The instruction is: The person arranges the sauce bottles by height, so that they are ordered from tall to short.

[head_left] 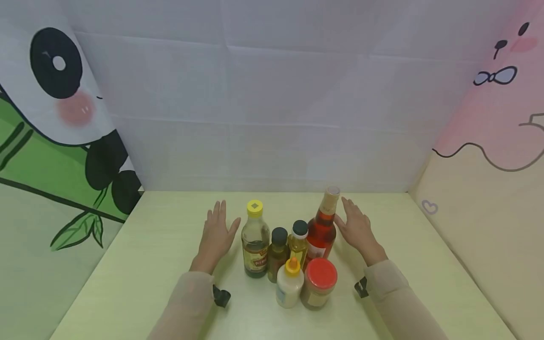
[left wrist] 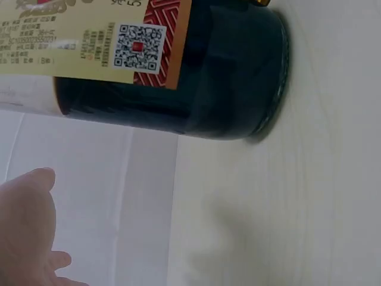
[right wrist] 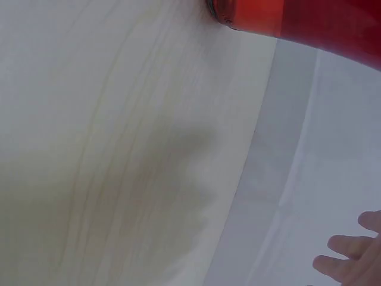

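Left of a cluster of bottles my left hand (head_left: pixel 216 236) is held with straight fingers and thumb apart, holding nothing. Nearest to it stands a yellow-capped glass bottle (head_left: pixel 255 241), whose printed label (left wrist: pixel 89 36) fills the top of the left wrist view. My right hand (head_left: pixel 356 226), fingers straight, is beside a tall bottle of red liquid (head_left: pixel 320 233); whether the thumb touches it I cannot tell. Between the hands are a small dark-capped brown bottle (head_left: pixel 278 255), a dark-capped bottle of yellow liquid (head_left: pixel 298 243), a white squeeze bottle (head_left: pixel 290 285) with an orange tip and a red-lidded jar (head_left: pixel 319 283).
The bottles stand close together on a pale tabletop (head_left: pixel 140 283). A white cloth wall (head_left: pixel 272 118) rises behind it. Printed side panels stand left, with a panda (head_left: pixel 80 118), and right, with a pink figure (head_left: pixel 497 118).
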`<state>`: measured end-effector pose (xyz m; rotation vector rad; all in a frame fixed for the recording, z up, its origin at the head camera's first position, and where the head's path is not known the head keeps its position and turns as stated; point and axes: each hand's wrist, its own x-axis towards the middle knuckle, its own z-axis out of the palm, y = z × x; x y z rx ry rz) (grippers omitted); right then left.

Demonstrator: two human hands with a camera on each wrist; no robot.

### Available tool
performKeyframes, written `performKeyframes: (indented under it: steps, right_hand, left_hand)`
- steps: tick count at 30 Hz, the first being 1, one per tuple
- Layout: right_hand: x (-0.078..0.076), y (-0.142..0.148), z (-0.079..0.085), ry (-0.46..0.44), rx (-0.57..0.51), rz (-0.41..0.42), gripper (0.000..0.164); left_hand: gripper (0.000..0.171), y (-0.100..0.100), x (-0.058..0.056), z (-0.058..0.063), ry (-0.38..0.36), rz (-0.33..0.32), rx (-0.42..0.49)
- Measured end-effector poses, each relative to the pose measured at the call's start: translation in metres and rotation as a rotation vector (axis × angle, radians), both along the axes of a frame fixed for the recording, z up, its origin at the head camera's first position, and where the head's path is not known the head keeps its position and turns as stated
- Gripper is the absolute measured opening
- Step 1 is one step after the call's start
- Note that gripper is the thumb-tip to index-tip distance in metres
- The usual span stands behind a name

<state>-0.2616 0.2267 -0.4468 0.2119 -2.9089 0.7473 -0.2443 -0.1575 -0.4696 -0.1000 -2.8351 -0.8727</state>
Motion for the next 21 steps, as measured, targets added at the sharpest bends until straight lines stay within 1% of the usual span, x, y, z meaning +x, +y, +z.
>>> performKeyframes:
  steps: [4,7,10,15,18,21]
  right_hand:
    - [0.002,0.000,0.001,0.023,-0.030,0.016,0.066]
    - [0.003,-0.001,0.006,0.054,-0.064,0.031,0.064]
    - [0.005,-0.003,0.011,0.057,-0.117,0.039,0.063]
    - [0.011,-0.006,0.023,0.031,-0.216,0.044,0.061]
    - [0.013,-0.007,0.028,0.045,-0.256,0.045,0.059]
    - [0.014,-0.008,0.032,0.074,-0.271,0.049,0.056]
  left_hand:
    - [0.079,0.001,0.003,0.002,0.020,0.002,0.045]
    - [0.077,0.002,0.004,0.004,0.044,-0.003,0.089]
    - [0.074,0.003,0.004,0.007,0.067,-0.008,0.133]
    - [0.068,0.006,0.007,0.016,0.080,-0.008,0.212]
    - [0.065,0.008,0.010,0.022,0.100,-0.017,0.255]
    - [0.063,0.010,0.012,0.026,0.133,-0.035,0.288]
